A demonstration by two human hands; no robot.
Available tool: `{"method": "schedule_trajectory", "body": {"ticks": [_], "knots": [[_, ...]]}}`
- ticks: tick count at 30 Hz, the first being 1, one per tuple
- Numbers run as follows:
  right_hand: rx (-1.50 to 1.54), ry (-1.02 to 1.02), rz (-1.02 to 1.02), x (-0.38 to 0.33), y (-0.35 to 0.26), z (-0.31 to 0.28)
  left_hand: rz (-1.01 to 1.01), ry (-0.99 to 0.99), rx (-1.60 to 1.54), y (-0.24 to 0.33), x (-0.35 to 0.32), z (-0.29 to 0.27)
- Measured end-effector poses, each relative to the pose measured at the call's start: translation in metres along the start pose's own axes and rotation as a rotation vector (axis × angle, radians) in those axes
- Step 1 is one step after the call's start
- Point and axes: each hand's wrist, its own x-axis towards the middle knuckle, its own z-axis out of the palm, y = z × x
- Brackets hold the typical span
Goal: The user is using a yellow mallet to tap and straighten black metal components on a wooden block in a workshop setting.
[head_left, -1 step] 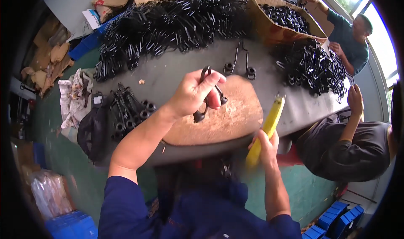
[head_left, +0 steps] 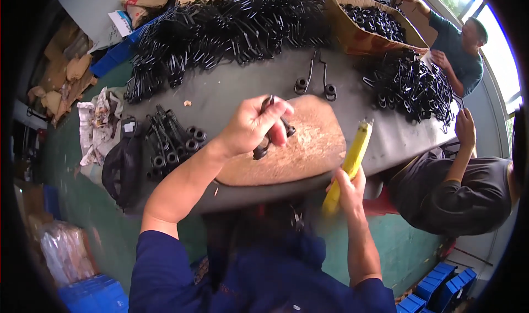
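Black wire part in the left hand, yellow stick in the right

Nearest, just off the board's near right corner, the right hand (head_left: 350, 191) is wrapped around a yellow stick (head_left: 357, 147), its worn tip pointing up and away along the board's right side. The left hand (head_left: 252, 124), above the board's left half, pinches a bent black part (head_left: 260, 152) between thumb and fingers; coiled ends poke out below and beside them. Under it is the brown board (head_left: 317, 142) itself.

To handle these well, I judge, the left grip should be firm enough to stop the part twisting, with fingertips clear of the stick's path; a relaxed right wrist should help aim.

Left of the board lies a bunch of similar black parts (head_left: 168, 142). Just beyond its far edge stands out a two-legged wire piece (head_left: 330, 91). Farther, beyond the board to the right, is a tangled heap (head_left: 410, 89); farthest beyond it, a long black pile (head_left: 231, 31) and a cardboard box (head_left: 358, 40).
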Motion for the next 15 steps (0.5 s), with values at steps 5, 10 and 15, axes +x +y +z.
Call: {"method": "schedule_trajectory", "body": {"ticks": [5, 10, 15], "knots": [[-0.111, -0.084, -0.287, -0.066, -0.067, 0.049, -0.127, -0.004, 0.199, 0.010, -0.042, -0.032], [-0.279, -0.255, -0.849, -0.098, -0.072, 0.073, 0.024, -0.104, 0.202, 0.005, -0.050, -0.034], [-0.544, -0.393, 0.086, -0.076, 0.003, 0.089, 0.155, -0.048, 0.323, -0.012, -0.047, -0.036]]}}
